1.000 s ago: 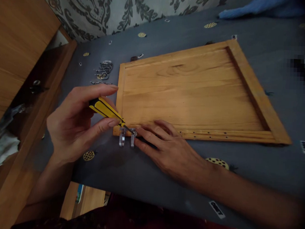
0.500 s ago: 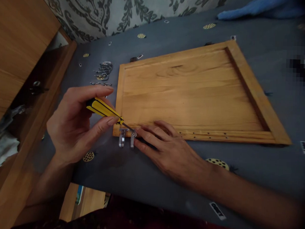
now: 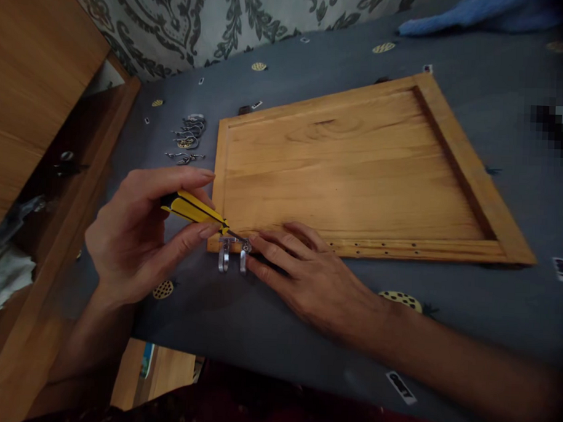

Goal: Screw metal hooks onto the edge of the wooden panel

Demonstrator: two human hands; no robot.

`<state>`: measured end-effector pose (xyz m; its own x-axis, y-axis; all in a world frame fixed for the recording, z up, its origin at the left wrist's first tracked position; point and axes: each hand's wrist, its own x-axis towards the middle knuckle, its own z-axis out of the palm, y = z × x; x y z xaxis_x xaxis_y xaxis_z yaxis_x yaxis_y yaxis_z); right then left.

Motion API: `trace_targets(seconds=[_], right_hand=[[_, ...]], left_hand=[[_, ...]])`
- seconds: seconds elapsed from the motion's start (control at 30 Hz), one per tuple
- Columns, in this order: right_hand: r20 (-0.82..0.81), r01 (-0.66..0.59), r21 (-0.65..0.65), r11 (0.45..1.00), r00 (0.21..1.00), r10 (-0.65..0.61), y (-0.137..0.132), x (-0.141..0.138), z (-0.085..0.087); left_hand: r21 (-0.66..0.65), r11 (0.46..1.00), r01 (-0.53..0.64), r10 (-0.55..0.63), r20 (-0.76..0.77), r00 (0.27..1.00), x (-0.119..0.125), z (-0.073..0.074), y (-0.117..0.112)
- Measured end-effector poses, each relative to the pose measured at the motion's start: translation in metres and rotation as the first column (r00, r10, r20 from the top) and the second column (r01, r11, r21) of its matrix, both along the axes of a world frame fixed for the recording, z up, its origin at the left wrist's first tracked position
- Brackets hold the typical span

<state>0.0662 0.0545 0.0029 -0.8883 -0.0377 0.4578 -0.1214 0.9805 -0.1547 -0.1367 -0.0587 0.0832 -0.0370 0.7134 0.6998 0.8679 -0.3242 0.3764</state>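
My left hand (image 3: pixel 137 237) is closed, its thumb and fingers round the yellow and black handle of a screwdriver (image 3: pixel 192 208). The shaft slants down to the right, its tip at a metal hook (image 3: pixel 243 259) on the near rail of a framed wooden board (image 3: pixel 347 170). My right hand (image 3: pixel 302 267) rests over that rail, thumb and forefinger at the hook's right side, steadying it. Just left of this hook, a second hook (image 3: pixel 223 257) sits at the board's corner. Any screw under the screwdriver tip is too small to make out.
More metal hooks (image 3: pixel 189 131) lie in a row beyond my left hand, with small screws or hooks (image 3: pixel 186 157) nearer. Small holes run along the board's near rail. A blue cloth (image 3: pixel 468 17) lies at the back right. A wooden cabinet (image 3: pixel 37 61) stands on the left.
My left hand and the screwdriver have shifted slightly down, the handle turned a little in the fingers. My right hand and the hooks keep their places on the board.
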Motion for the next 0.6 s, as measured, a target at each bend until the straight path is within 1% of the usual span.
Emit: trace_targets(seconds=[0.07, 0.17, 0.23, 0.5, 0.53, 0.6], right_hand=[[-0.001, -0.004, -0.004, 1.000, 1.000, 0.004, 0.000, 0.000, 0.000], [0.001, -0.015, -0.012, 1.000, 1.000, 0.015, 0.001, 0.001, 0.000], [-0.006, -0.019, -0.013, 1.000, 1.000, 0.018, 0.001, 0.001, 0.000], [-0.024, -0.008, -0.009, 1.000, 1.000, 0.008, 0.001, 0.000, -0.001], [-0.023, -0.009, -0.012, 1.000, 1.000, 0.008, 0.001, 0.000, -0.001], [-0.024, -0.015, -0.019, 1.000, 1.000, 0.014, 0.000, 0.000, -0.001]], left_hand=[[-0.013, 1.000, 0.010, -0.011, -0.006, 1.000, -0.001, 0.001, 0.001], [-0.035, 0.996, 0.084, -0.084, -0.016, 0.996, -0.002, 0.002, 0.003], [-0.017, 0.995, 0.100, -0.101, -0.023, 0.995, -0.002, 0.002, 0.004], [0.121, 0.993, -0.020, 0.015, 0.043, 0.999, 0.011, -0.002, 0.004], [0.131, 0.990, -0.049, 0.042, 0.056, 0.998, 0.011, -0.002, 0.003], [0.098, 0.991, -0.091, 0.081, 0.100, 0.992, 0.011, -0.003, 0.000]])
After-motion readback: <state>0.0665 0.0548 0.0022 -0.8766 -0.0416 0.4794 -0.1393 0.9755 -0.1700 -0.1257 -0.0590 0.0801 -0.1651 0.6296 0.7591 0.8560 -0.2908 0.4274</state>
